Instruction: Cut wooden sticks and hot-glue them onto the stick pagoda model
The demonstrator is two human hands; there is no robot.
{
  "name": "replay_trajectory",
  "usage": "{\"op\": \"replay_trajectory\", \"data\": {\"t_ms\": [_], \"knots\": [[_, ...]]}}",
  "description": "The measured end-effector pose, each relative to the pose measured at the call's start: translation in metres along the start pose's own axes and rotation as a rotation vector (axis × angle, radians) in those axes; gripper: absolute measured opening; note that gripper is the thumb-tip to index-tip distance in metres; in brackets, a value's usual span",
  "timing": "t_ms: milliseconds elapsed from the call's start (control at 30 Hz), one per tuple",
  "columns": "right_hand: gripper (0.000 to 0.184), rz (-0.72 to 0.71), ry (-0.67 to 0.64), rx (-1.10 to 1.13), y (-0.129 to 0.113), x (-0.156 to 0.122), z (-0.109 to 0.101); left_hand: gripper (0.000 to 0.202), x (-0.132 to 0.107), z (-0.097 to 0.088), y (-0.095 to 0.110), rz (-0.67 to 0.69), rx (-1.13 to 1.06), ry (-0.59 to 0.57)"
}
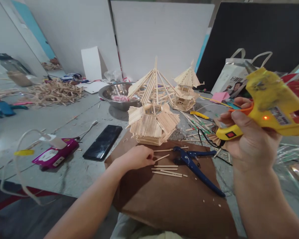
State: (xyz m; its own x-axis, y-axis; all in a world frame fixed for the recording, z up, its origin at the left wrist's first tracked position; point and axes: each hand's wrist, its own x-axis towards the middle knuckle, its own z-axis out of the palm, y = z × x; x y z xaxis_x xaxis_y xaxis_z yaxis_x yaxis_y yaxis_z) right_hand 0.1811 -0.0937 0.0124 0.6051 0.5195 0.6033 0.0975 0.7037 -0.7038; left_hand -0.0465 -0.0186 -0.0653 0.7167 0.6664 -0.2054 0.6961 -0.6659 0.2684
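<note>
My right hand (251,142) is wrapped round the handle of a yellow hot glue gun (271,99), raised at the right with its nozzle up and its orange light lit. Low over the brown paper (179,202), my left hand (142,156) pinches a thin wooden stick (162,158). Several more sticks (167,171) lie loose just in front of it. Blue-handled cutting pliers (193,164) rest beside the sticks. Behind my left hand stands a stick-built pavilion model (151,122), its pointed roof only partly covered. Farther back is a smaller stick pavilion (185,88).
A black phone (103,142) and a purple power strip (56,153) with a white cable lie at the left. Behind them are a metal bowl (122,104) and a heap of sticks (54,93). A yellow utility knife (199,115) and a white bag (229,74) are at the back right.
</note>
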Motion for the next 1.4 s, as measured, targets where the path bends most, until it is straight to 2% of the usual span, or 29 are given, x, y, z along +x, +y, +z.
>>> {"op": "replay_trajectory", "data": {"t_ms": [100,200,333,467,600,867,1067,1233,1400], "knots": [[0.016,-0.034,0.015,-0.003,0.002,0.002,0.001,0.018,-0.002,0.001,0.006,0.088,-0.08,0.039],[0.018,-0.033,0.023,-0.004,0.003,0.002,0.003,0.017,-0.002,0.006,0.014,0.154,-0.055,0.033],[0.017,-0.037,0.011,0.0,0.003,0.003,0.004,0.017,0.001,0.015,0.022,0.121,0.059,0.005],[0.016,-0.035,0.0,-0.003,0.002,0.003,0.004,0.019,0.003,0.018,0.023,0.064,0.067,-0.005],[0.014,-0.033,0.011,-0.026,0.0,0.001,0.004,0.019,0.002,0.018,0.023,0.067,0.062,-0.03],[0.015,-0.04,0.007,-0.014,-0.002,0.0,0.003,0.017,0.003,0.019,0.019,0.085,0.063,0.056],[0.015,-0.047,-0.001,-0.029,-0.001,0.001,0.003,0.017,0.004,0.021,0.018,0.08,0.078,0.058],[0.013,-0.064,-0.014,-0.023,-0.001,0.002,0.001,0.017,0.002,0.018,0.014,0.057,0.0,0.124],[0.015,-0.082,-0.027,0.01,0.002,0.004,-0.002,0.019,0.002,0.01,0.0,0.033,-0.077,0.227]]}}
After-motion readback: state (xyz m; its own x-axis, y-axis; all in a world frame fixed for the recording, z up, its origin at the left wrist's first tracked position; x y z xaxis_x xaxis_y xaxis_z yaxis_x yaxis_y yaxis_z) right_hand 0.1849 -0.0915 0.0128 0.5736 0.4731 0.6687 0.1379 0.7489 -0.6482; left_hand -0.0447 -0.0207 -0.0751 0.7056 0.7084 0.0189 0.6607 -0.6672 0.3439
